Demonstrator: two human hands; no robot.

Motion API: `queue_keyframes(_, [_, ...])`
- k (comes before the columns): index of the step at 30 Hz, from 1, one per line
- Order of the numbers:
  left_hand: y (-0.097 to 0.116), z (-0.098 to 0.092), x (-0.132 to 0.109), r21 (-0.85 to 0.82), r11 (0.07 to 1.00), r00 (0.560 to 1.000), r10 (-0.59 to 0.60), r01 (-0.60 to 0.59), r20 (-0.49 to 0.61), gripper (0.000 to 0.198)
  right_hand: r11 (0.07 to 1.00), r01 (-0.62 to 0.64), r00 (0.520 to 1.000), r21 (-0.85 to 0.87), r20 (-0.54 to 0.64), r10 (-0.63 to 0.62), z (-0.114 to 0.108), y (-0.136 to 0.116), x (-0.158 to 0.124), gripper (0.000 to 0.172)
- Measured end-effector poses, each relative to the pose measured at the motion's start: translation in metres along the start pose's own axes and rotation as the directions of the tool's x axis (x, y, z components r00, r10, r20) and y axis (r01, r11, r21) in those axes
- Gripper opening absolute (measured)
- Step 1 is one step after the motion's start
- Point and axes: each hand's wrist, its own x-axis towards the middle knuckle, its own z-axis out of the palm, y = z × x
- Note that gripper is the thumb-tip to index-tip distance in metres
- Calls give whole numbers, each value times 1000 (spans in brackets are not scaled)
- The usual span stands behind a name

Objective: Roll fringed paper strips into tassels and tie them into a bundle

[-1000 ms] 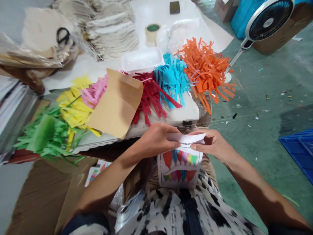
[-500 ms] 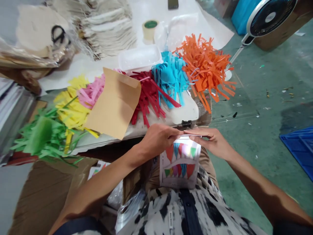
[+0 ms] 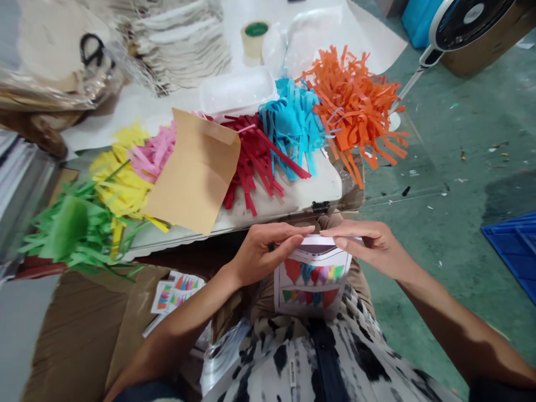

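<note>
Over my lap I hold a flat packet (image 3: 312, 304) printed with two rows of coloured pennants. Its white top edge is pinched at the left by my left hand (image 3: 268, 251), thumb and fingertips closed on it. At the right end of that edge, my right hand (image 3: 368, 245) grips it between thumb and fingers. A dark curved gap shows just below the edge. On the table in front lie bundles of paper strips: green (image 3: 69, 229), yellow (image 3: 121, 178), pink (image 3: 154, 151), dark red (image 3: 251, 162), blue (image 3: 293, 128) and orange (image 3: 355, 106). A tan paper sheet (image 3: 192, 173) partly covers the pink and red bundles.
Behind the bundles are a white plastic tray (image 3: 238, 90), a tape roll (image 3: 254, 42) and stacked white cords (image 3: 180, 44). Scissors (image 3: 92, 50) lie at left. A fan (image 3: 471, 17) and blue crate (image 3: 513, 251) stand right. Printed cards (image 3: 176, 290) lie below the table.
My fingers have shifted along the packet's top edge, and my hands are slightly farther apart. The edge now shows a white band with a gap beneath. The view has tilted slightly downward.
</note>
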Motion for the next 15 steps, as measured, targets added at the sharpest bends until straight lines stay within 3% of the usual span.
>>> queue_keyframes(5, [15, 2, -5, -22, 986, 986, -165, 164, -39, 25, 996, -72, 997, 51, 5, 72, 1, -12, -2, 22])
queue_keyframes(10, [28, -5, -5, -162, 925, 938, -330, 343, 103, 28, 978, -134, 983, 161, 150, 110, -4, -17, -1, 25])
queue_keyframes(15, [33, -3, -3, -340, 833, 900, -414, 435, 138, 35, 994, -48, 979, 94, 204, 28, -12, -17, -3, 31])
